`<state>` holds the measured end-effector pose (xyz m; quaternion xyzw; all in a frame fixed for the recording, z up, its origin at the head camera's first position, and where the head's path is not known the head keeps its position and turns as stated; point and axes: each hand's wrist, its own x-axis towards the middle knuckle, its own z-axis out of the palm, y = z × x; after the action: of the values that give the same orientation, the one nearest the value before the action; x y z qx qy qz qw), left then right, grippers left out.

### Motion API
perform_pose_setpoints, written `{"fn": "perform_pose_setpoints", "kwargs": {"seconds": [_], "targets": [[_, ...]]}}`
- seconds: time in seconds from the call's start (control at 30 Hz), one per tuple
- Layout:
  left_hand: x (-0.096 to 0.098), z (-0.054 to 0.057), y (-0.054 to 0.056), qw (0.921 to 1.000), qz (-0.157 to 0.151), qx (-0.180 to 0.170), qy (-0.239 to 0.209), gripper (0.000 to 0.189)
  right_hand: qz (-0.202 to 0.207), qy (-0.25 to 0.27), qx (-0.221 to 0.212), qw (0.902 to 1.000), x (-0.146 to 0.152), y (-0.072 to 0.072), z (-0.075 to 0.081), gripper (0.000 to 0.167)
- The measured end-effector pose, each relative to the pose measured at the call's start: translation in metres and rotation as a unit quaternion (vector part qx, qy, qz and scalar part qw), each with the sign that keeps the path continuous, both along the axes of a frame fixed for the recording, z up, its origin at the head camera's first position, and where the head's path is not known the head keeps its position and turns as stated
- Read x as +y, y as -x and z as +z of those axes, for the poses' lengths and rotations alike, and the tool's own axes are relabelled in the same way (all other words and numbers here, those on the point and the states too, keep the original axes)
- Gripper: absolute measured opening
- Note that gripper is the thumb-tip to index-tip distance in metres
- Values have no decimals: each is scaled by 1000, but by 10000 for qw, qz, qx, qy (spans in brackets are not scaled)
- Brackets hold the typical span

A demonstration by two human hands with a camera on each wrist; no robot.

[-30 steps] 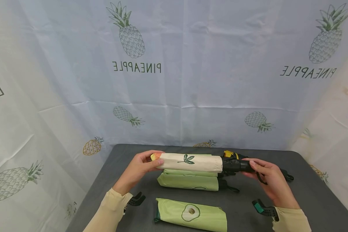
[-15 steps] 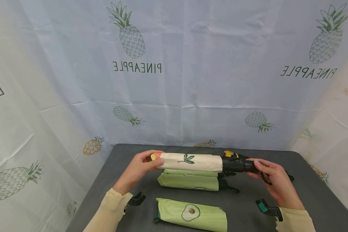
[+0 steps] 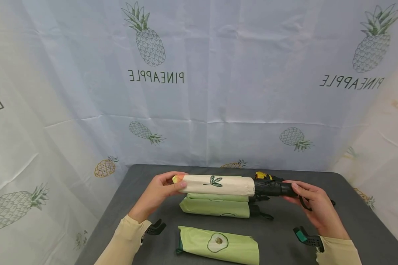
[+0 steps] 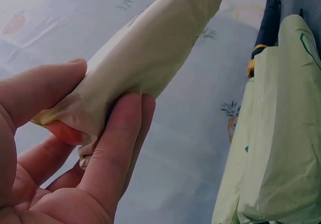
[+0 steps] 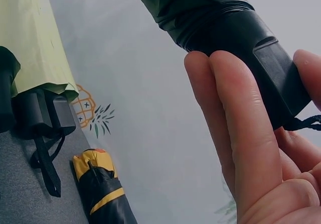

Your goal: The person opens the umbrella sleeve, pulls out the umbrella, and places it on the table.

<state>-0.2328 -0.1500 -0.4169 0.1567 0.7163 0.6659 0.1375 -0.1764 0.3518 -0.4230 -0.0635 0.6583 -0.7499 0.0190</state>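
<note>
A folded black umbrella (image 3: 268, 187) is held level above the table, partly inside a cream sleeve (image 3: 232, 186) printed with a green leaf sprig. My left hand (image 3: 159, 193) pinches the closed yellow-orange end of the sleeve between thumb and fingers. At the other end, my right hand (image 3: 313, 206) grips the umbrella's black handle (image 5: 281, 78), thumb on one side and fingers on the other. A thin wrist cord hangs from that handle. In the left wrist view the sleeve's fabric (image 4: 135, 58) bunches at my fingertips.
Light-green sleeved umbrellas (image 3: 215, 208) lie side by side behind and below the held one. Nearer me lies a green avocado-print sleeve (image 3: 232, 244) on the dark grey table (image 3: 126, 206). A yellow-and-black umbrella (image 3: 262, 176) lies at the back. Pineapple-print curtain (image 3: 205, 95) surrounds the table.
My right hand has moved slightly to the right with the handle, and more of the black umbrella shows beyond the sleeve's mouth. My left hand and the sleeve have stayed in place.
</note>
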Motion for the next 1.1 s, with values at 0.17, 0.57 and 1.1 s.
{"fn": "perform_pose_setpoints", "kwargs": {"seconds": [0.17, 0.57, 1.1], "targets": [[-1, 1, 0, 10000, 38, -23, 33, 56, -6, 112, -54, 9999, 2, -1, 1, 32], [-1, 2, -1, 10000, 12, -20, 55, 55, -12, 78, -214, 9997, 5, -2, 4, 32], [-3, 4, -2, 9999, 146, -31, 41, 58, 122, 447, -109, 9989, 14, -3, 3, 36]]}}
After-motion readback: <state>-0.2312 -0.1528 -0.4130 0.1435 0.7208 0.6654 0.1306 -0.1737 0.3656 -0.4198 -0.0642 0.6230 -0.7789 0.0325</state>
